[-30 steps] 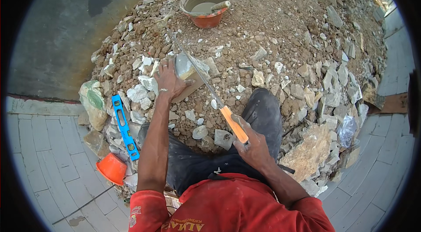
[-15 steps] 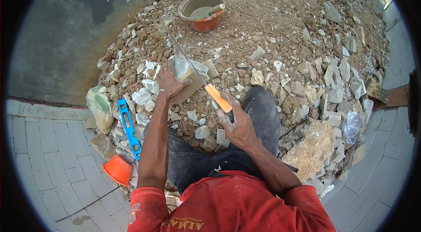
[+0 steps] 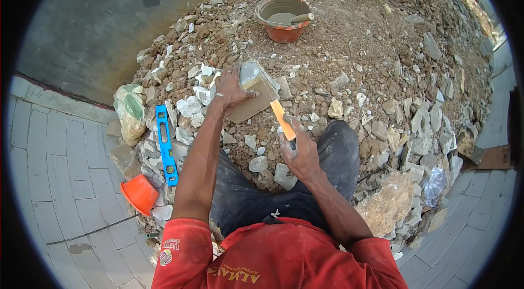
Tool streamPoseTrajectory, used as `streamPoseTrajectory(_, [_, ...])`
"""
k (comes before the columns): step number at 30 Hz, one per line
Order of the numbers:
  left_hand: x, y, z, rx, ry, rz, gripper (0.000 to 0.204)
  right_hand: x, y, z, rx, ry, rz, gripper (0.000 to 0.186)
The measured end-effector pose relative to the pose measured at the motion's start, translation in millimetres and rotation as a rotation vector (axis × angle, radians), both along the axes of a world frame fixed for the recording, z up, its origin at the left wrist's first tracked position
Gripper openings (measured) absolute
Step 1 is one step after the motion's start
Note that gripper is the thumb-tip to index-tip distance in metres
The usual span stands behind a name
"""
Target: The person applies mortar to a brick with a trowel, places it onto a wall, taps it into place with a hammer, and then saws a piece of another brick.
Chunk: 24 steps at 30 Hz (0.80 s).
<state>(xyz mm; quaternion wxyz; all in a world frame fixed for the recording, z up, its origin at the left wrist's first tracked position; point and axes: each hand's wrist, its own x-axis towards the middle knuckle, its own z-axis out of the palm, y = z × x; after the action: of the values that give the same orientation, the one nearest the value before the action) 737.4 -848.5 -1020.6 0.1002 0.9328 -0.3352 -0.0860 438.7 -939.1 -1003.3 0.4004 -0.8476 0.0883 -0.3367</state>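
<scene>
My left hand (image 3: 231,89) steadies a block of stone (image 3: 252,104), its thumb over the flat brownish face and its fingers along the left side. The block's upper end is pale grey. In my right hand (image 3: 301,152) is a long-bladed tool (image 3: 282,121), gripped by its orange handle. Its thin blade is blurred and hard to see now, pointing up and left across the block's right edge. Whether the blade touches the stone I cannot tell. My knees lie on both sides, with loose rubble between them.
Beyond the block stands an orange bucket (image 3: 284,32) of grey mortar with a wooden-handled tool in it. At left are a blue spirit level (image 3: 166,147), an orange tub (image 3: 138,194) and a stuffed plastic bag (image 3: 130,114). Broken stones (image 3: 423,125) cover the right; grey paving (image 3: 60,180) borders the heap.
The view has shifted, so the bucket and block appear farther right. The blade, sharp before, is now blurred. Both hands keep their holds.
</scene>
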Motion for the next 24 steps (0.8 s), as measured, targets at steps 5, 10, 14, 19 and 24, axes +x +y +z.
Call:
streamPoseTrajectory(5, [11.8, -8.6, 14.5, 0.057, 0.048, 0.031, 0.135, -11.9, -0.1, 0.4, 0.036, 0.158, 0.017, 0.063])
streamPoseTrajectory(10, [17.4, -9.4, 26.5, 0.044, 0.108, 0.048, 0.135, -31.4, -1.4, 3.0, 0.036, 0.103, 0.029, 0.067])
streamPoseTrajectory(14, [3.5, -6.1, 14.1, -0.008, 0.021, 0.017, 0.136, 7.2, -8.0, 21.6, 0.004, 0.191, 0.06, 0.072])
streamPoseTrajectory(19, [1.2, -1.4, 17.4, 0.043, 0.1, 0.044, 0.134, -14.6, -0.1, 25.4, 0.041, 0.243, 0.055, 0.07])
streamPoseTrajectory(24, [-2.7, -0.7, 18.3, 0.059, 0.077, 0.035, 0.132, -35.5, -3.7, 23.6, -0.061, 0.172, 0.065, 0.069])
